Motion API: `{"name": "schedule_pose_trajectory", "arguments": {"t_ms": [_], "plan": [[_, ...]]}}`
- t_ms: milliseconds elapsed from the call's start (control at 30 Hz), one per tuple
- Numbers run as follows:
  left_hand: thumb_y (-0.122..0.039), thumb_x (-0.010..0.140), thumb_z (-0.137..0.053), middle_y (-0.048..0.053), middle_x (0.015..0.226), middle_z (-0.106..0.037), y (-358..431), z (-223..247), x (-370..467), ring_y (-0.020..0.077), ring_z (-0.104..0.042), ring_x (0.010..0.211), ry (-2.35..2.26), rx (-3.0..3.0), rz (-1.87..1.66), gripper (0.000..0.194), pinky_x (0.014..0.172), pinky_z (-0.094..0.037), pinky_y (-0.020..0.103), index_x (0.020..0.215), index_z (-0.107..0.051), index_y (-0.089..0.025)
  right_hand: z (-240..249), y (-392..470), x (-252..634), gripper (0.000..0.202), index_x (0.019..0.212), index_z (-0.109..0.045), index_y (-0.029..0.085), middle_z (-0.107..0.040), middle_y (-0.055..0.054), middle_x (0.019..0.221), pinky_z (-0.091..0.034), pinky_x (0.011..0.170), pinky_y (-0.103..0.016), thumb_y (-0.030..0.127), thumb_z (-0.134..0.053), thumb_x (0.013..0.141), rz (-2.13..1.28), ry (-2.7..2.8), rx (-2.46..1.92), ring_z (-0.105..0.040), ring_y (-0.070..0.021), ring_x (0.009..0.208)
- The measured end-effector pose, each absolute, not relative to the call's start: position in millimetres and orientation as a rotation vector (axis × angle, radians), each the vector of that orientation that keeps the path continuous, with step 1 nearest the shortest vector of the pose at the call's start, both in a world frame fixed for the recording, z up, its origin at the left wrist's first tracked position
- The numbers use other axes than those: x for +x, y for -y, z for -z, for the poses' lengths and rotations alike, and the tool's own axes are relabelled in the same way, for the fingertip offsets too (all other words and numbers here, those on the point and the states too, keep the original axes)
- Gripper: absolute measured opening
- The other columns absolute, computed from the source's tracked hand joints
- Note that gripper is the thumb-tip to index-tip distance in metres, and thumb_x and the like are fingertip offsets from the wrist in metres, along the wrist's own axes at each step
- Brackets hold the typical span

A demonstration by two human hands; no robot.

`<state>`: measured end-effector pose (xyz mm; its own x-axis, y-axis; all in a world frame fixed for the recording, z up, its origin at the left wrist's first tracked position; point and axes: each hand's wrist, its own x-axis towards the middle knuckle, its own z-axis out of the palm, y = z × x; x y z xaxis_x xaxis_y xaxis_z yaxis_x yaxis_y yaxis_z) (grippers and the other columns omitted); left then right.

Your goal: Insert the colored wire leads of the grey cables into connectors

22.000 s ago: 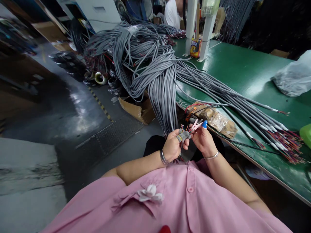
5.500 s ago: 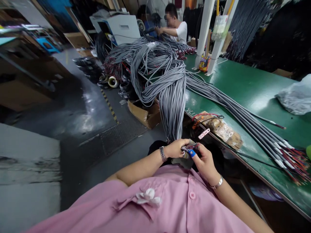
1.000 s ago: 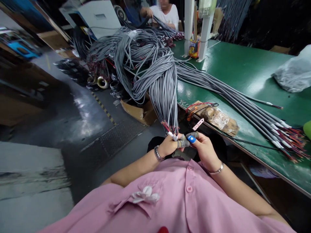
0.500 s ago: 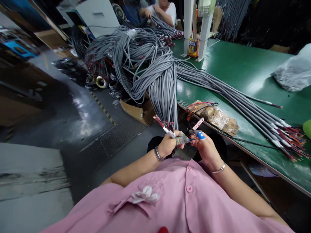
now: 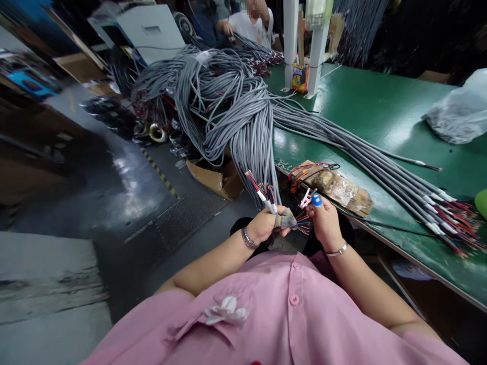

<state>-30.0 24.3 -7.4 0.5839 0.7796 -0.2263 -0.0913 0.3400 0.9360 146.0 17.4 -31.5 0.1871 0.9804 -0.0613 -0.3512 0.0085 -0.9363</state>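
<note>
My left hand (image 5: 266,225), with grey fabric on its fingers, is closed round a few grey cable ends (image 5: 271,204). White sleeves show above the fist, with bunches of coloured wires sticking up. More thin coloured wires (image 5: 303,224) fan out to the right from its fingertips. My right hand (image 5: 325,223), a blue cover on its thumb, is closed beside them, just apart from the fanned wires. At its fingertips is a small pale pink clip-like piece (image 5: 305,198); its exact kind is unclear. A large bundle of grey cables (image 5: 253,132) hangs over the table edge just beyond.
On the green table (image 5: 365,106) lie a row of grey cables (image 5: 380,170) with bared coloured ends, a taped wooden block (image 5: 342,190) with wires, and a plastic bag (image 5: 458,114). A cardboard box (image 5: 213,177) stands below. Another person (image 5: 251,25) handles cables at the back.
My right hand has drawn up and away from the left, turning the pink piece. The coloured wires at my left fingertips now fan out freely. The other person's arm has risen.
</note>
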Motion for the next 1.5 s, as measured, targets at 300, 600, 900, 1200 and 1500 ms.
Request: {"name": "schedule_pose_trajectory", "arguments": {"t_ms": [300, 600, 900, 1200, 1500], "plan": [[-0.044, 0.065, -0.076, 0.001, 0.045, -0.055, -27.6, 9.1, -23.2, 0.0076, -0.042, 0.039, -0.792, 1.081, -0.619, 0.035, 0.045, -0.022, 0.024, 0.06, -0.063, -0.012, 34.0, -27.4, 135.8, 0.049, 0.088, -0.067, 0.021, -0.065, -0.002, 0.075, -0.049, 0.056, -0.026, 0.067, -0.066, 0.073, -1.52, 0.523, -0.895, -0.054, -0.013, 0.059], [-0.04, 0.067, -0.075, 0.001, 0.044, -0.055, -27.0, 10.4, -21.9, 0.0075, -0.043, 0.04, -0.803, 1.091, -0.621, 0.033, 0.046, -0.025, 0.024, 0.056, -0.061, -0.012, 34.0, -25.8, 134.0, 0.051, 0.088, -0.067, 0.022, -0.065, -0.001, 0.075, -0.05, 0.056, -0.026, 0.07, -0.061, 0.075, -1.531, 0.527, -0.882, -0.056, -0.0134, 0.06], [-0.041, 0.071, -0.074, 0.002, 0.047, -0.057, -9.0, 2.8, -28.8, 0.0085, -0.047, 0.044, -0.804, 1.14, -0.718, 0.034, 0.049, -0.032, 0.024, 0.057, -0.062, -0.012, 29.0, -17.9, 141.7, 0.046, 0.085, -0.067, 0.022, -0.069, -0.003, 0.084, -0.051, 0.059, -0.027, 0.067, -0.06, 0.078, -1.685, 0.485, -0.793, -0.059, -0.0141, 0.065], [-0.042, 0.071, -0.072, 0.0, 0.046, -0.056, -5.9, -2.2, -18.7, 0.0076, -0.045, 0.042, -0.846, 1.051, -0.87, 0.033, 0.046, -0.031, 0.023, 0.06, -0.062, -0.012, 17.5, -15.3, 137.6, 0.037, 0.083, -0.068, 0.018, -0.063, -0.001, 0.069, -0.046, 0.051, -0.023, 0.055, -0.069, 0.078, -1.623, 0.5, -0.756, -0.053, -0.0108, 0.056], [-0.039, 0.075, -0.07, 0.001, 0.047, -0.057, -8.4, 4.4, -15.8, 0.0084, -0.045, 0.042, -0.868, 1.033, -0.893, 0.029, 0.045, -0.031, 0.023, 0.065, -0.066, -0.012, 23.5, -21.4, 135.8, 0.03, 0.082, -0.07, 0.017, -0.066, 0.0, 0.071, -0.048, 0.054, -0.021, 0.043, -0.078, 0.072, -1.609, 0.393, -0.714, -0.055, -0.0099, 0.06]]}}
